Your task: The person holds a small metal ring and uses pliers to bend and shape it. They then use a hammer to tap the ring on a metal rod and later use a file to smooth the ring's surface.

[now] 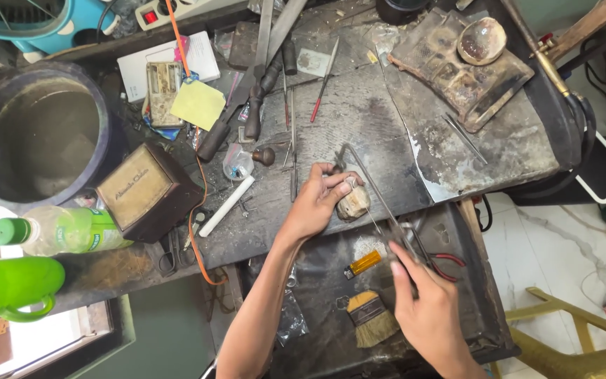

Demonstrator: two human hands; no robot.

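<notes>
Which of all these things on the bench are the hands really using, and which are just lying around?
In use: left hand pressing a small piece on the wooden peg; right hand gripping the saw frame.

Lying about: brush, yellow lighter, red-handled pliers, green bottle, files.

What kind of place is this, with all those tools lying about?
Probably a jeweller's or metalworker's bench: the right hand works a fine saw frame at a wooden peg, files lie about, and a scorched soldering block sits behind.

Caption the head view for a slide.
Left hand steadies a small piece on the wooden bench peg while right hand holds a saw frame.
</notes>
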